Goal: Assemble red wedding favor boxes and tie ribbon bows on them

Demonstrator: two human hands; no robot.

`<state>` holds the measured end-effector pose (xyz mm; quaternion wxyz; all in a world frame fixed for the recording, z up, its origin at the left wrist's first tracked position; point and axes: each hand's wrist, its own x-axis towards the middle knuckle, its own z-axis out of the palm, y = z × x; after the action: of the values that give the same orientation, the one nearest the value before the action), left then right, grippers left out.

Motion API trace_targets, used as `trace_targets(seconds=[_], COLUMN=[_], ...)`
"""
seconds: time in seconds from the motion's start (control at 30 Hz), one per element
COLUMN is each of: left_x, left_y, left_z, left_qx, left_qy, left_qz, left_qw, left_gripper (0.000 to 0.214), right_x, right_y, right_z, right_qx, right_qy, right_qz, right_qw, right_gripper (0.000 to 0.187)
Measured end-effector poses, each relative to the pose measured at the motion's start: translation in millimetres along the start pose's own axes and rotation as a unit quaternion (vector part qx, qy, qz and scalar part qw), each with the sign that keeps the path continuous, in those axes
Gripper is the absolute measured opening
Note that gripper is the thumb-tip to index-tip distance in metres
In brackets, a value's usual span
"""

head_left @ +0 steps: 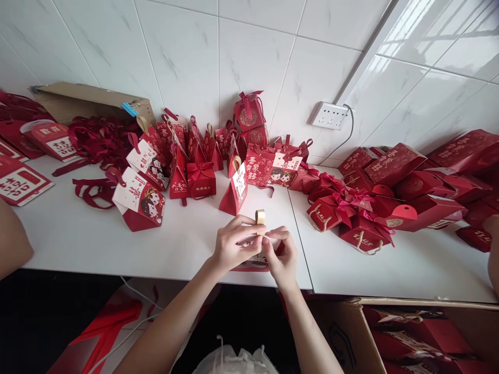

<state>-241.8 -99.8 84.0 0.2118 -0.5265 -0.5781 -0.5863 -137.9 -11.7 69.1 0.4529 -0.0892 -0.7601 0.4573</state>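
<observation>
My left hand (233,242) and my right hand (281,255) meet at the front edge of the white table (78,239). Both are closed round a small red and white gift box (252,259), mostly hidden under the fingers. A gold loop handle (260,217) sticks up from the box between my fingertips. Just beyond my hands stands a folded red triangular gift box (235,189) with a white label.
Many red gift boxes (195,156) with ribbons crowd the back of the table; more (390,192) pile at the right. Loose red ribbons (97,140) and a flat cardboard box (89,101) lie at the left. An open carton (409,332) sits below right. Another person's arm (11,241) shows at the left edge.
</observation>
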Motion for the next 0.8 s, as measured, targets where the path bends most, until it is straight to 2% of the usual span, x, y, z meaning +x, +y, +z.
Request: trace_targets(seconds=[0.13,0.47,0.8], left_x=[0.9,0.1,-0.1], left_y=[2.5,3.4,4.2], left_z=[-1.6,-0.9,-0.8], left_qx=[-0.007,0.001,0.013], left_qy=[-0.016,-0.004,0.011], left_qz=[-0.025,-0.054,-0.049], left_qw=[1.0,0.999,0.999], left_gripper=[0.014,0.013,0.011], right_x=[-0.4,-0.4,2.3], right_y=[-0.5,3.3,7.1], right_z=[0.1,4.8,7.8], right_qx=[-0.003,-0.012,0.015], right_qy=[-0.002,0.014,0.019], right_qz=[0.008,0.014,-0.005], right_qw=[1.0,1.0,1.0], right_gripper=[0.008,0.014,0.017])
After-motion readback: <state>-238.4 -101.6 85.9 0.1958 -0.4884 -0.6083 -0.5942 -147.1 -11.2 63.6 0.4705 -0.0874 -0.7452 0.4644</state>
